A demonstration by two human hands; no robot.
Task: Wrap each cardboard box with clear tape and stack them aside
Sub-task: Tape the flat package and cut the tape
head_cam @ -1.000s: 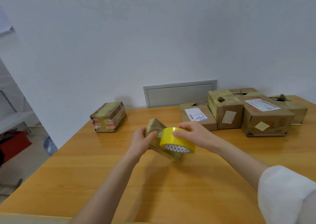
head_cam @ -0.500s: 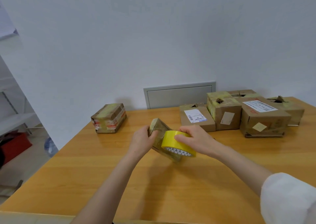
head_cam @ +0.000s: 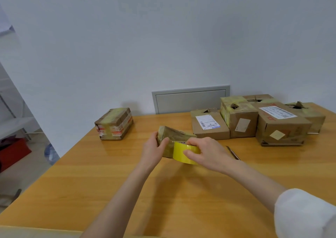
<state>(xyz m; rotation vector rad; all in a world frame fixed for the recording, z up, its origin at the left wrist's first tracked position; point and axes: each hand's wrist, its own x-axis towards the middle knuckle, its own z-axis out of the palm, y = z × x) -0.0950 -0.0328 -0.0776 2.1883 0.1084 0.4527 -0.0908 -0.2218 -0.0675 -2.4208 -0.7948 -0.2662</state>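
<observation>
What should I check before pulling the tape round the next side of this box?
1. Left hand grips the box: ok, fingers wrapped on its left end.
2. Right hand holds the tape roll: ok, roll pressed against the box.
3. Tape stuck to the box: cannot tell, the join is hidden by the hands.
4. Box clear of the table for turning: ok, it is tilted up on one edge.
5. Room to the left for stacking: ok, one wrapped box sits there alone.
6. Cutter in reach: ok, it lies just behind the right hand.
</observation>
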